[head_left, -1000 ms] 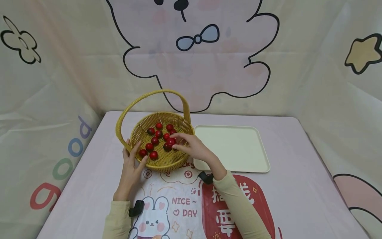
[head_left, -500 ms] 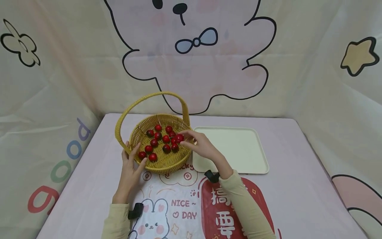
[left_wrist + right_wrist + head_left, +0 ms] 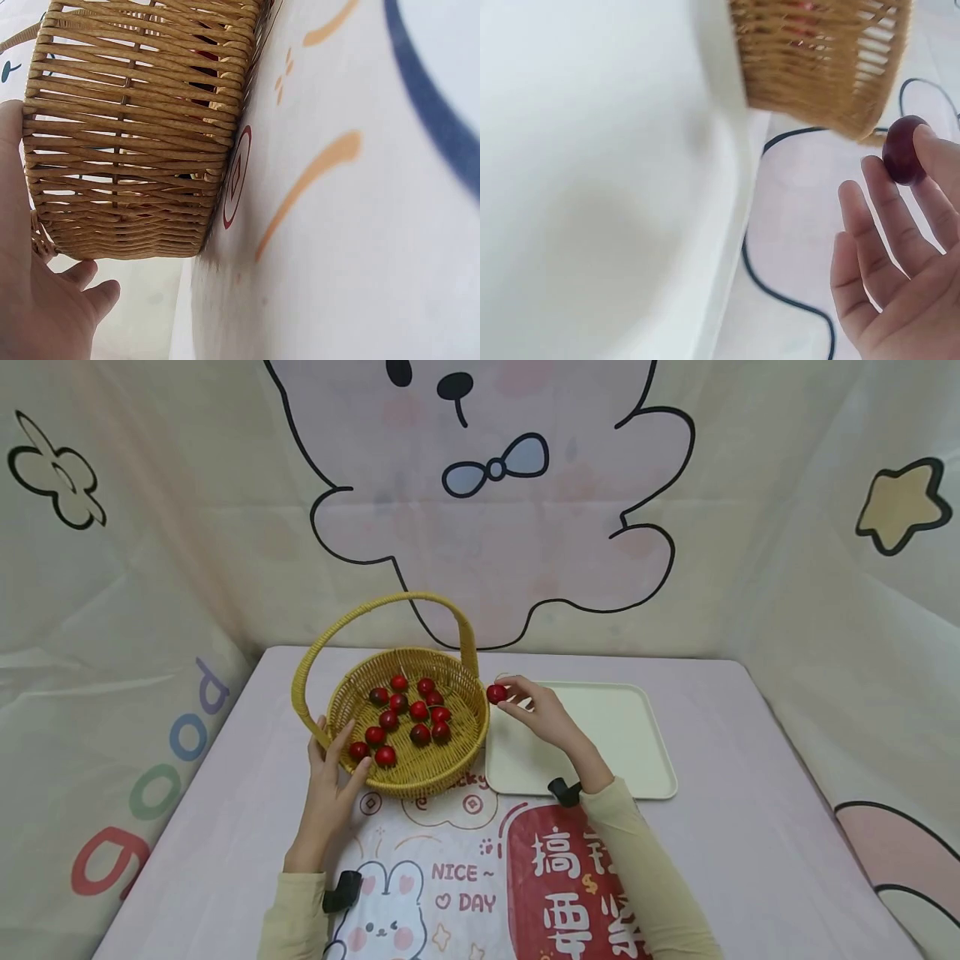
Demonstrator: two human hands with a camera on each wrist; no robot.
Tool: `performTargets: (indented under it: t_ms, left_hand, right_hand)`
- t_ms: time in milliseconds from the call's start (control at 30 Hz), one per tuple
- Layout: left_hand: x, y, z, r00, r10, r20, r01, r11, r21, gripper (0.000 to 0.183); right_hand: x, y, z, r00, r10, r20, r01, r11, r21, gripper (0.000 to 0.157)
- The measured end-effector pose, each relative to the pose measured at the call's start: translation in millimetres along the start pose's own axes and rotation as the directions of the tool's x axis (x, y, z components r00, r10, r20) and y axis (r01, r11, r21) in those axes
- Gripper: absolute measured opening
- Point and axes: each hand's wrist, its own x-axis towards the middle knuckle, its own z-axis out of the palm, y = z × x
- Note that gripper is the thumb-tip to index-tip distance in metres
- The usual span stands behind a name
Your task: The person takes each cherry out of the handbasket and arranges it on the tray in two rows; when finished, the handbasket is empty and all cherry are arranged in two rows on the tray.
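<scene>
A yellow wicker basket [image 3: 452, 775] with a tall arched handle stands at the left of the table. Several dark red cherries [image 3: 388, 720] lie inside it. At its left front side, my left hand [image 3: 330, 797] holds the rim with spread fingers and thumb; the left wrist view shows two fingertips [image 3: 105, 294] outside the wicker wall, while the others are partly hidden. My right hand [image 3: 543, 717] pinches one cherry [image 3: 497, 693] between thumb and fingers, beyond the basket's right rim and over the left edge of a white tray [image 3: 600, 743]. The right wrist view shows this cherry [image 3: 902, 150] at the fingertips.
The tray lies close against the basket's right side. A pale cloth with printed pictures covers the table [image 3: 750, 860]. Patterned fabric walls [image 3: 525, 543] enclose the back and sides. The basket's handle [image 3: 375, 602] arches above the cherries.
My right hand has lifted a cherry out of the basket and carried it right, past the rim to the tray's left edge. My left hand has stayed on the basket.
</scene>
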Motion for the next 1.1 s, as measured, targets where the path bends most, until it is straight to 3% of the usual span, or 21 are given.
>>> performTargets:
  t_ms: [467, 800, 1100]
  left_hand:
    - [-1.4, 1.0, -0.7, 1.0, -0.027, 0.008, 0.027, 1.0, -0.002, 0.062]
    - [-1.3, 2.2, 1.0, 0.999, -0.039, 0.011, 0.039, 0.999, 0.002, 0.063]
    - [-0.7, 1.1, 0.1, 1.0, -0.015, 0.006, 0.015, 1.0, 0.009, 0.063]
  right_hand:
    - [2.9, 43.9, -6.8, 0.998, 0.046, 0.045, -0.045, 0.999, -0.009, 0.034]
    - [5.9, 60.4, -6.6, 0.989, 0.126, 0.075, -0.125, 0.992, -0.012, 0.035]
    - [7.3, 68.8, -5.0, 0.986, 0.143, 0.087, -0.146, 0.989, 0.029, 0.037]
